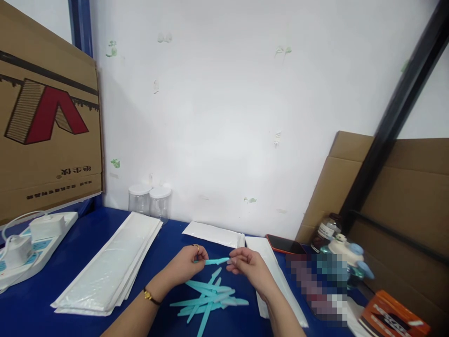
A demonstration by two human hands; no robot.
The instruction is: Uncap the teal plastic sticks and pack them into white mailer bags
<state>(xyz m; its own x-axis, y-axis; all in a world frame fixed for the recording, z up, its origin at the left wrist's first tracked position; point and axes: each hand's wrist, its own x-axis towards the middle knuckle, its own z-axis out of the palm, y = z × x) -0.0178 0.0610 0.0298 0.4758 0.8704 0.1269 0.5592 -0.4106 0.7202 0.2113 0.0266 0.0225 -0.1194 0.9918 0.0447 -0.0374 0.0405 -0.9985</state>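
Between my hands, level above the blue table, is a slim turquoise eyebrow razor [216, 261]. My left hand [191, 263] is closed on its left end, thumb and fingers pinching the handle. At the other end, my right hand [249, 267] pinches a small translucent piece that looks like the razor's cap; whether it is still joined to the blade cannot be made out. Just below both hands lies a loose, crisscrossed pile of similar turquoise razors [210, 298], several of them with pale translucent tips.
Stacked white padded packets [105, 267] lie left, with a power strip [38, 245] beyond them. Two lidded clear jars [160, 203] stand by the wall. More white packets [213, 234], a phone [286, 244], a brown bottle [326, 232] and an orange box [393, 316] are behind and right.
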